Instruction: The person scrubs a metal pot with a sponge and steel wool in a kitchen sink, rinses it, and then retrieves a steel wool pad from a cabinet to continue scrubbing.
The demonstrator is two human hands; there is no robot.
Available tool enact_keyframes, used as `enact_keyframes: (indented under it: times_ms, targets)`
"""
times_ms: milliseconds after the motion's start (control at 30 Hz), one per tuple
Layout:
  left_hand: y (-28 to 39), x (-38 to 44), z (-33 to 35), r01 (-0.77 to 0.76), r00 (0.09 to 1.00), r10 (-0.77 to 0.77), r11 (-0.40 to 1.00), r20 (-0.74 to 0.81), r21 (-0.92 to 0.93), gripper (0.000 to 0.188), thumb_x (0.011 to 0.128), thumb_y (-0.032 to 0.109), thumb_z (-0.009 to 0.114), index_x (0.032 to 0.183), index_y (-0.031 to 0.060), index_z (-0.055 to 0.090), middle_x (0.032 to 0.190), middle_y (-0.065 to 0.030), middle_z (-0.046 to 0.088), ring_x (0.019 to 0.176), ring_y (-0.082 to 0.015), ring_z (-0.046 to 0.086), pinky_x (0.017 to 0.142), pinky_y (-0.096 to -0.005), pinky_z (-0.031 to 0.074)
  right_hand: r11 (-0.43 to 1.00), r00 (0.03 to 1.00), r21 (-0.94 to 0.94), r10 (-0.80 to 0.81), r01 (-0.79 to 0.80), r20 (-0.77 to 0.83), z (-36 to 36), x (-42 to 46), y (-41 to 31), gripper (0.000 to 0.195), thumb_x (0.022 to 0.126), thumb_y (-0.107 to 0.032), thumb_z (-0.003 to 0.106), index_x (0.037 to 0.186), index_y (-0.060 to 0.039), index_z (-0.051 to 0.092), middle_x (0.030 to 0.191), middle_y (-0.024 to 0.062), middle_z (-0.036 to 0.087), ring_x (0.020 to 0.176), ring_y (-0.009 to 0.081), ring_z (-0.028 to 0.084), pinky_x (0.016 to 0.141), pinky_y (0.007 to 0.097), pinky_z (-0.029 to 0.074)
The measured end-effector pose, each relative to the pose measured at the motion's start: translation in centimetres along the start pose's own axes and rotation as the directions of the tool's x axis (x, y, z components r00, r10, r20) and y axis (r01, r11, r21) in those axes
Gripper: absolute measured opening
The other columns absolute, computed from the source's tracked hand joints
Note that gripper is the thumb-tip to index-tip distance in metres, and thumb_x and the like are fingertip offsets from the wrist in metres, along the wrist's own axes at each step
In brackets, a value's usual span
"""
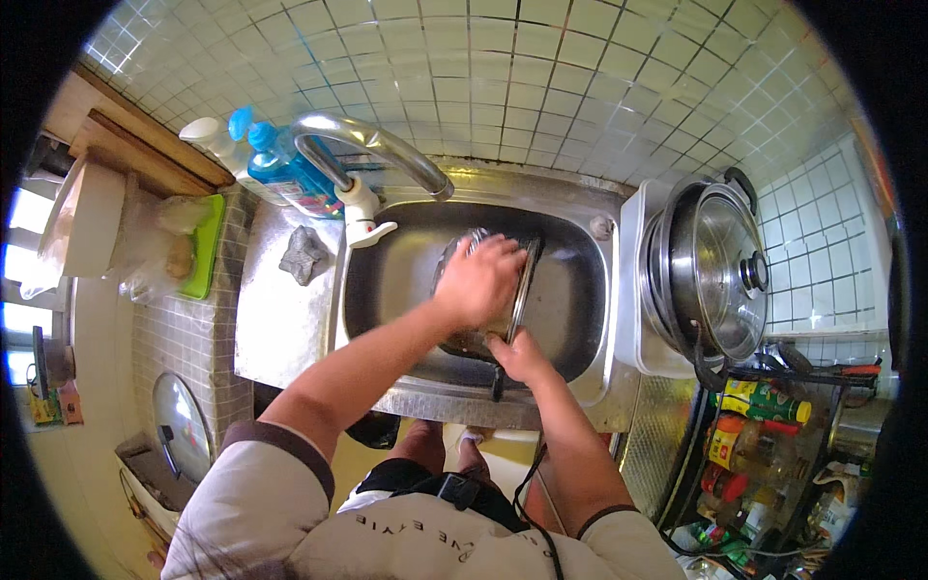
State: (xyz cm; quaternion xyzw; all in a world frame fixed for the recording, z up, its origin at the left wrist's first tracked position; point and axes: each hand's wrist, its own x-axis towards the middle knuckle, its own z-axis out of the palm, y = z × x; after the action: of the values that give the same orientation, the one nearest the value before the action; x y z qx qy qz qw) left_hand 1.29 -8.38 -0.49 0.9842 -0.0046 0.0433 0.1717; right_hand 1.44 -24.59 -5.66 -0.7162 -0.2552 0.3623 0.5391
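Observation:
A metal pot (527,286) is tilted on its side within the stainless steel sink basin (569,319). My right hand (516,353) grips its rim at the near edge, by a dark handle. My left hand (484,279) lies over the pot's upper part, fingers bent and slightly blurred; whether it holds a scrubber underneath is hidden. Left of the basin, a crumpled grey cloth (303,255) rests on the metal drainboard (279,319). Above the basin's left part curves a chrome faucet (384,145) with a white lever.
Blue soap bottles (279,163) stand behind the faucet at left. A large pot with a glass lid (728,272) sits in a white plastic tub (632,290) to the right. Bottles fill a black rack (696,428) at lower right. A green cutting board (209,246) lies far left.

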Motion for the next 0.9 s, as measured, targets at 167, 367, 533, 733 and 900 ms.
enact_keyframes:
  times_ms: [167, 367, 533, 733, 900]
  targets:
    - [-10.4, 7.8, 3.1, 0.050, 0.935, 0.106, 0.905, 0.338, -0.422, 0.028, 0.078, 0.021, 0.050, 0.096, 0.0068, 0.066, 0.099, -0.0105, 0.065, 0.092, -0.0278, 0.060, 0.081, -0.0340, 0.047, 0.987, 0.987, 0.038, 0.159, -0.159, 0.000, 1.1, -0.2, 0.7, 0.034, 0.083, -0.025, 0.058, 0.099, 0.0044, 0.058, 0.090, 0.0155, 0.064, 0.082, 0.0229, 0.060, 0.076, 0.0349, 0.045]
    - [-7.6, 3.1, 2.3, 0.029, 1.000, -0.028, 0.896, 0.008, -0.442, 0.029, 0.078, 0.017, 0.053, 0.103, 0.0068, 0.064, 0.109, -0.0110, 0.061, 0.100, -0.0276, 0.057, 0.083, -0.0356, 0.044, 0.995, 0.993, 0.045, 0.095, -0.091, -0.077, 0.9, -0.3, 2.2, 0.028, 0.084, -0.023, 0.058, 0.096, 0.0027, 0.058, 0.081, 0.0069, 0.061, 0.074, 0.0173, 0.055, 0.072, 0.0328, 0.046]
    - [0.4, -9.0, 1.8, -0.106, 0.953, 0.069, 0.988, -0.295, -0.114, 0.045, 0.071, 0.006, 0.055, 0.116, 0.0116, 0.056, 0.125, -0.0077, 0.052, 0.114, -0.0212, 0.050, 0.083, -0.0420, 0.038, 0.995, 0.998, 0.079, -0.062, 0.064, -0.020, 0.5, 0.2, 2.5, 0.028, 0.084, -0.016, 0.054, 0.107, 0.0013, 0.055, 0.096, 0.0086, 0.061, 0.088, 0.0183, 0.056, 0.079, 0.0326, 0.044]
    - [0.7, -7.7, 1.2, -0.106, 0.848, 0.009, 0.983, -0.530, -0.153, 0.038, 0.069, 0.004, 0.058, 0.106, 0.0097, 0.060, 0.095, -0.0107, 0.051, 0.078, -0.0289, 0.052, 0.075, -0.0366, 0.042, 0.989, 0.997, 0.131, -0.074, 0.070, 0.026, 0.4, 0.5, 1.5, 0.033, 0.083, -0.012, 0.052, 0.113, 0.0007, 0.050, 0.104, 0.0104, 0.058, 0.096, 0.0184, 0.053, 0.085, 0.0330, 0.042]
    - [0.9, -6.1, 0.3, -0.006, 0.882, -0.042, 0.995, -0.470, -0.099, 0.026, 0.070, 0.010, 0.059, 0.096, 0.0120, 0.061, 0.088, -0.0074, 0.053, 0.078, -0.0265, 0.052, 0.069, -0.0365, 0.041, 0.985, 0.995, 0.148, -0.095, 0.093, 0.011, 0.6, 0.4, 0.9, 0.034, 0.083, -0.011, 0.052, 0.115, 0.0006, 0.048, 0.107, 0.0095, 0.056, 0.098, 0.0185, 0.051, 0.086, 0.0327, 0.041]
